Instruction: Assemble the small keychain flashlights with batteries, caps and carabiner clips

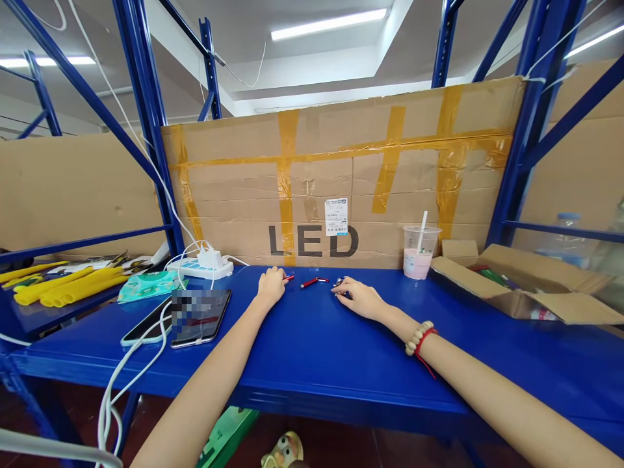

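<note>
A small red item [290, 278] is being held in the left hand [272, 286], while a small shiny piece [338, 282] is being partly covered by the right hand [359, 298]. Between them, a slim red piece [308, 284] is being supported by the blue desk [302, 351]. Farther left, two phones [219, 318] are being crossed partly by white cables [104, 403]; rightward, a cup [418, 261] is being backed by a cardboard panel [234, 214], near an open box [494, 287].

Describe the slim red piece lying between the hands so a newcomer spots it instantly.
Find the blue tabletop below the big black LED lettering. Look between the left hand and the right hand. The slim red piece lies there, touched by neither hand, unlike the other red item at the left hand.
</note>
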A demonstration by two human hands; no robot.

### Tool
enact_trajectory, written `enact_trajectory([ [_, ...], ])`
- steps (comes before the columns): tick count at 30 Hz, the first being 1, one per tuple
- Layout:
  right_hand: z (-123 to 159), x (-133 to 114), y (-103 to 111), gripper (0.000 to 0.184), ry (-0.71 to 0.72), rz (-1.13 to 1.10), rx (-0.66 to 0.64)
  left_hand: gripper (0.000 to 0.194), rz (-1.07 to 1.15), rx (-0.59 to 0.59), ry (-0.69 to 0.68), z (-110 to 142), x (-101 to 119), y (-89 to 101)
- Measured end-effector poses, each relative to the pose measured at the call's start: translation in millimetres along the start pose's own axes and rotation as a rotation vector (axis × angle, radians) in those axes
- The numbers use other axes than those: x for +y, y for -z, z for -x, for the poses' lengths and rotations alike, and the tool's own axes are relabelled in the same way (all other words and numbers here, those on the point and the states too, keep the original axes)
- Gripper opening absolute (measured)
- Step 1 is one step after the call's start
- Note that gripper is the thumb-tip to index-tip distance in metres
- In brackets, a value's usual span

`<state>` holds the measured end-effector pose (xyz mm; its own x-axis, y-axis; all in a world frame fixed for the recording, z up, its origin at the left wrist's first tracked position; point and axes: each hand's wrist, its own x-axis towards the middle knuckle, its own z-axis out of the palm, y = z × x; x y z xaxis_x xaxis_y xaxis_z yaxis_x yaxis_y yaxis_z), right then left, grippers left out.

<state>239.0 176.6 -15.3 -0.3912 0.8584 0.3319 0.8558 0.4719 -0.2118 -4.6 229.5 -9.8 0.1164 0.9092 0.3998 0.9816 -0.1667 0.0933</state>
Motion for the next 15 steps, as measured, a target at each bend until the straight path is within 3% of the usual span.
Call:
enact_trajectory([
  [3, 1, 1, -1, 0.03, -0.022, -0.017, 0.003, 0.017, 0.124, 0.158, -0.096, 5, 11, 11.3],
  [6, 1, 3, -3, 0.029, -0.015, -0.023, 0.025, 0.012, 0.288, 0.273, -0.279, 11, 28, 19.4],
  [10, 0, 3, -6, 0.032, -0.009, -0.006, 0.006, 0.009, 0.409, 0.204, -0.428, 20, 48, 19.5],
  [15, -2, 5, -6, 0.036, 0.026, 0.034, -0.038, 0.009, 0.441, 0.102, -0.504, 26, 56, 13.4],
])
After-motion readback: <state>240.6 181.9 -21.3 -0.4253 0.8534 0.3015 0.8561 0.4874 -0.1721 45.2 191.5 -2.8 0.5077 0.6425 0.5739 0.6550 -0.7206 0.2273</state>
